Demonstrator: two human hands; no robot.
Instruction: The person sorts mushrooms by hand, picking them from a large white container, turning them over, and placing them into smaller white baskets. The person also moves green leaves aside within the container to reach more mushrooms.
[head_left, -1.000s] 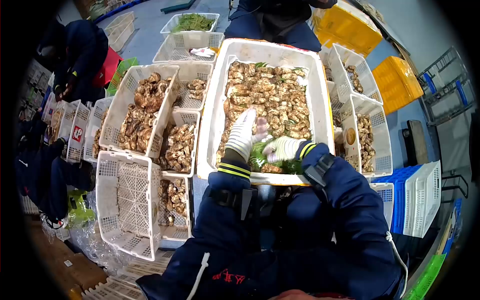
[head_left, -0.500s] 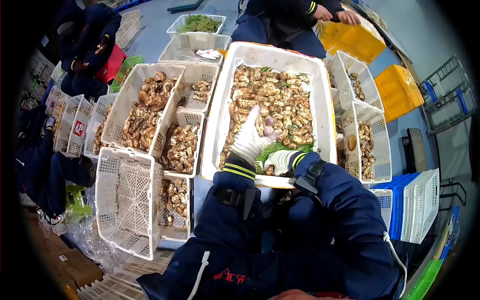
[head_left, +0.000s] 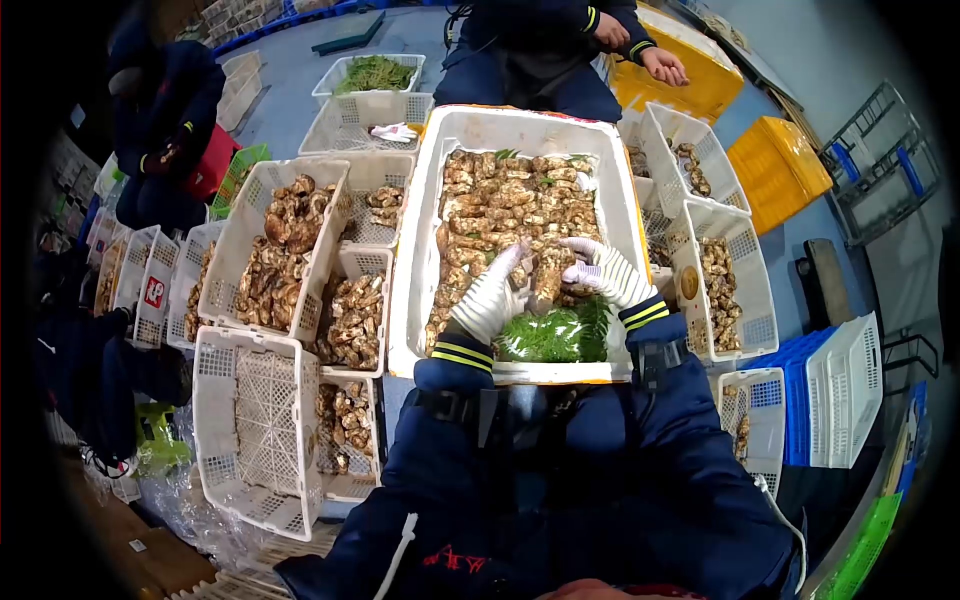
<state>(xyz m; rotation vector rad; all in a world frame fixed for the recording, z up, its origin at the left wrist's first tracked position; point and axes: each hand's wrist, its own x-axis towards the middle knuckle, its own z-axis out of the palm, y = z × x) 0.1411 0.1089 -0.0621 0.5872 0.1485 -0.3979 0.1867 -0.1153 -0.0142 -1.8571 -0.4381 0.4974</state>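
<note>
White knit gloves cover both hands, which work at the near end of a large white crate heaped with brown mushrooms. The left hand has its fingers straight and pressed together, laid flat against the side of one mushroom in the heap. The right hand curls over the same spot from the other side with its fingers slightly spread. I cannot tell whether it actually grips anything. Just nearer than the hands, green fern fronds lie uncovered against the crate's near wall. Smaller white baskets holding more mushrooms stand packed close along the crate's left side.

The likeliest trouble is damage to the mushroom. Squeezed between two gloved hands, a cap could crack or part from its stem, since thick knit dulls the feel of pressure. The heap also looks loosely stacked, so pulling one piece out could send its neighbours sliding down onto the fronds. A weak one-sided hold might let the mushroom drop back and bruise.
</note>
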